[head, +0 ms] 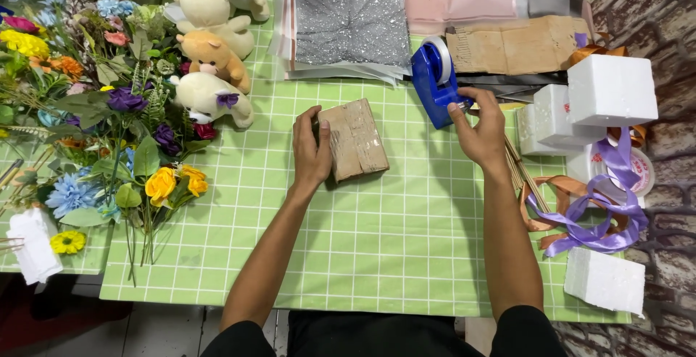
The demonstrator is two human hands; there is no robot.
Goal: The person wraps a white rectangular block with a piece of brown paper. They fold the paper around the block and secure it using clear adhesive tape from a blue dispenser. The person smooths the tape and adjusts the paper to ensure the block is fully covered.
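Note:
A small block wrapped in brown paper and clear tape (357, 138) lies on the green checked tablecloth (377, 234). My left hand (310, 155) grips its left edge, thumb on top. My right hand (478, 131) is at the front of a blue tape dispenser (433, 80), with the fingertips pinched at its cutting end. Whether a strip of tape is between the fingers is too small to tell.
Artificial flowers (94, 110) and several small teddy bears (210, 52) fill the left. Glittery silver and pink wrapping sheets (353, 20) and brown paper (515, 45) lie at the back. White foam blocks (609, 89), purple and orange ribbons (594, 212) and thin sticks crowd the right.

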